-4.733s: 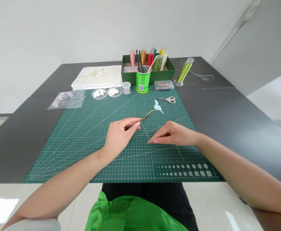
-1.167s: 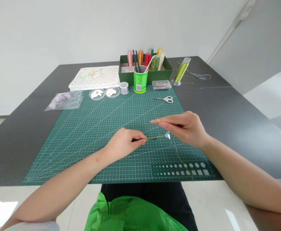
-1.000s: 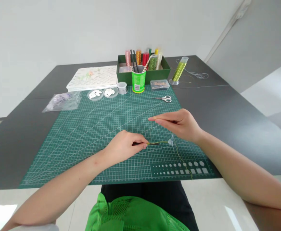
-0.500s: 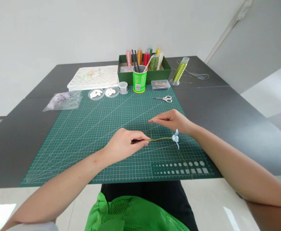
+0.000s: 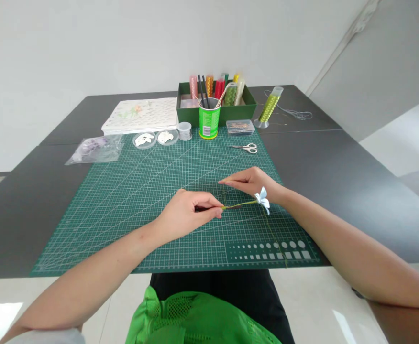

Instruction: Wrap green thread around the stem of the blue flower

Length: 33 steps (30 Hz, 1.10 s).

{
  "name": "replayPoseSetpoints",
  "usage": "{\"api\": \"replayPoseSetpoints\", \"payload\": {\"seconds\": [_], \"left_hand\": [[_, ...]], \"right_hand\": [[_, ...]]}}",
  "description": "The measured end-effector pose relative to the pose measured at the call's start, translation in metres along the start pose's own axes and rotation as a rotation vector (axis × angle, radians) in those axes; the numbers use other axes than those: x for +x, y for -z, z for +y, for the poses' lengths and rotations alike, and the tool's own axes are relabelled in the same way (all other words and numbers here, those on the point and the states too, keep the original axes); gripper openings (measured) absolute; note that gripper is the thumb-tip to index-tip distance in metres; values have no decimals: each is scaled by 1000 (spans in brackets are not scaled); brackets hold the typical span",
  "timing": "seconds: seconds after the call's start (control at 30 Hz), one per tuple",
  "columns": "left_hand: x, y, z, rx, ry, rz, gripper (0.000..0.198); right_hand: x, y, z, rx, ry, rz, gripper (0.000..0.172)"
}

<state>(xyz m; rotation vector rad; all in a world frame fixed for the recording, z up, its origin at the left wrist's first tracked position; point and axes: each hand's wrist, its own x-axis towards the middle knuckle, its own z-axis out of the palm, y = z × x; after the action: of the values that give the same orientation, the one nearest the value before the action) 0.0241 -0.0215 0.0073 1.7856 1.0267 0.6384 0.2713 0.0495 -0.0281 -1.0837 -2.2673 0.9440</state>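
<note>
My left hand pinches the green stem of a small artificial flower between thumb and fingertips. The flower has pale blue-white petals and points right, just in front of my right wrist. Above the stem, my right hand is closed in a pinch on a fine thread, which runs down towards the left fingertips and is barely visible. Another thin greenish strand trails below the flower over the printed shapes. Both hands are over the green cutting mat.
Scissors lie on the mat behind my right hand. Further back are a green cup, a clear box, dishes of white pieces and a box of thread spools. A yellow-green spool stands right; a plastic bag lies left.
The flower has turned about its stem, its petals now facing differently and tilted slightly up. My right hand has shifted slightly left and down; my left hand keeps its place.
</note>
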Motion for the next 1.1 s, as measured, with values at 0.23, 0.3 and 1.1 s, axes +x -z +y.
{"api": "replayPoseSetpoints", "payload": {"seconds": [0.23,0.3,1.1], "left_hand": [[1,-4,1,-67,140,-213,13],[2,-3,1,-62,139,-251,17],[-3,-5,3,24,-62,75,12]], "right_hand": [[-3,1,-11,27,82,61,31],[-5,1,-15,32,105,84,29],[-4,8,-7,-12,68,159,32]]}}
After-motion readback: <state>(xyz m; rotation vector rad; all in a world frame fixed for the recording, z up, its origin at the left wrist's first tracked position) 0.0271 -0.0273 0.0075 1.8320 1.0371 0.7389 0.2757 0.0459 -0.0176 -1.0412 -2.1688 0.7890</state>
